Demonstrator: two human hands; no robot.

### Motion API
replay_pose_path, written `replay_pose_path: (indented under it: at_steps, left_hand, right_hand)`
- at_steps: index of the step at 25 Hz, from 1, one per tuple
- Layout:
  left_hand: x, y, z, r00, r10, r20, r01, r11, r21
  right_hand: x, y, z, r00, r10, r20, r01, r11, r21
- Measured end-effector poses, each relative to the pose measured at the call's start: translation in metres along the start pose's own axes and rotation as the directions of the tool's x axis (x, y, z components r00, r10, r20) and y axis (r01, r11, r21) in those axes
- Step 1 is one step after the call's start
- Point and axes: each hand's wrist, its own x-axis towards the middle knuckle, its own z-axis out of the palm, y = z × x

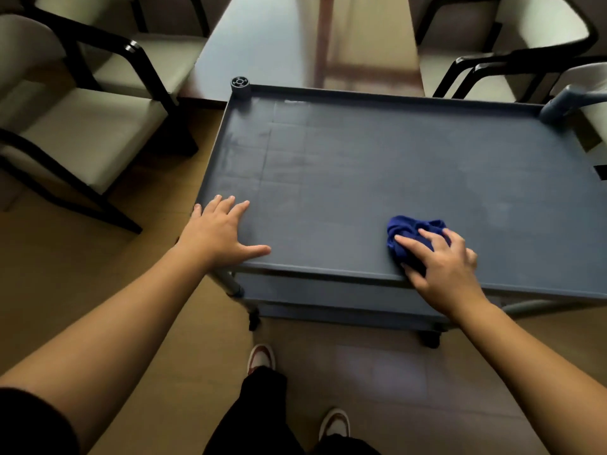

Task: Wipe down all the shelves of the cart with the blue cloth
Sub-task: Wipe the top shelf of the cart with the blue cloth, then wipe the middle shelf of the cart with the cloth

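A grey-blue cart stands in front of me, its top shelf [377, 165] a flat tray with a low rim. The blue cloth [405, 233] lies crumpled on that shelf near the front edge, right of centre. My right hand [440, 261] presses down on the cloth, fingers spread over it. My left hand [221, 233] rests flat on the shelf's front left corner, fingers apart, holding nothing. A lower shelf [328, 297] shows as a strip beneath the front rim; the rest of it is hidden.
Cream chairs with black frames stand at the left [82, 133] and at the back right [512, 64]. A long table [295, 37] butts against the cart's far side. My shoes [261, 357] are on the floor just before the cart.
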Motion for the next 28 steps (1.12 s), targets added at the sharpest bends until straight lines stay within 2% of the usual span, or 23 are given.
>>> replay_pose_path:
  at_steps: [2,4,6,8,10,13,15,18,19,21,24,26,28]
  left_hand:
    - [-0.024,0.021,0.010,0.996,-0.032,-0.078,0.025,0.996,-0.088]
    - [-0.056,0.038,0.023,0.984,-0.024,-0.177,-0.011,0.981,-0.194]
    - [-0.091,0.048,0.039,0.957,0.045,-0.285,-0.109,0.971,-0.212]
    - [-0.119,0.052,0.061,0.919,0.136,-0.369,-0.212,0.962,-0.173]
    - [-0.139,0.048,0.088,0.907,0.189,-0.376,-0.263,0.952,-0.157]
    - [-0.146,0.036,0.135,0.960,0.161,-0.229,-0.206,0.960,-0.188]
    - [-0.135,0.027,0.163,0.982,0.130,-0.137,-0.156,0.966,-0.205]
    - [-0.095,0.009,0.202,0.986,0.144,-0.084,-0.160,0.959,-0.234]
    - [-0.079,0.003,0.215,0.985,0.154,-0.079,-0.170,0.950,-0.262]
    - [-0.045,-0.010,0.245,0.985,0.159,-0.063,-0.171,0.932,-0.320]
    - [0.005,-0.020,0.282,0.976,0.204,-0.081,-0.219,0.938,-0.270]
    - [0.036,-0.018,0.288,0.969,0.239,-0.060,-0.245,0.962,-0.119]
    - [0.063,-0.018,0.294,0.975,0.221,-0.032,-0.220,0.975,0.032]
  right_hand:
    - [0.004,0.001,-0.005,1.000,0.004,0.028,-0.007,0.991,0.133]
    - [0.009,0.004,-0.014,0.996,0.085,0.017,-0.085,0.917,0.390]
    - [0.004,0.000,-0.027,0.979,0.201,0.046,-0.173,0.675,0.717]
    - [-0.016,-0.009,-0.037,0.968,0.240,0.081,-0.169,0.377,0.911]
    - [-0.046,-0.024,-0.046,0.961,0.249,0.120,-0.164,0.163,0.973]
    - [-0.096,-0.048,-0.029,0.940,0.230,0.254,-0.231,-0.121,0.965]
    - [-0.122,-0.062,0.001,0.909,0.208,0.360,-0.314,-0.225,0.922]
    - [-0.142,-0.080,0.069,0.771,0.232,0.593,-0.479,-0.402,0.780]
    - [-0.145,-0.087,0.091,0.716,0.242,0.655,-0.526,-0.430,0.734]
    - [-0.142,-0.098,0.146,0.655,0.302,0.692,-0.582,-0.382,0.718]
    - [-0.119,-0.108,0.214,0.664,0.402,0.630,-0.569,-0.275,0.775]
    - [-0.091,-0.111,0.236,0.673,0.473,0.568,-0.529,-0.229,0.817]
    - [-0.058,-0.116,0.251,0.704,0.536,0.465,-0.469,-0.140,0.872]
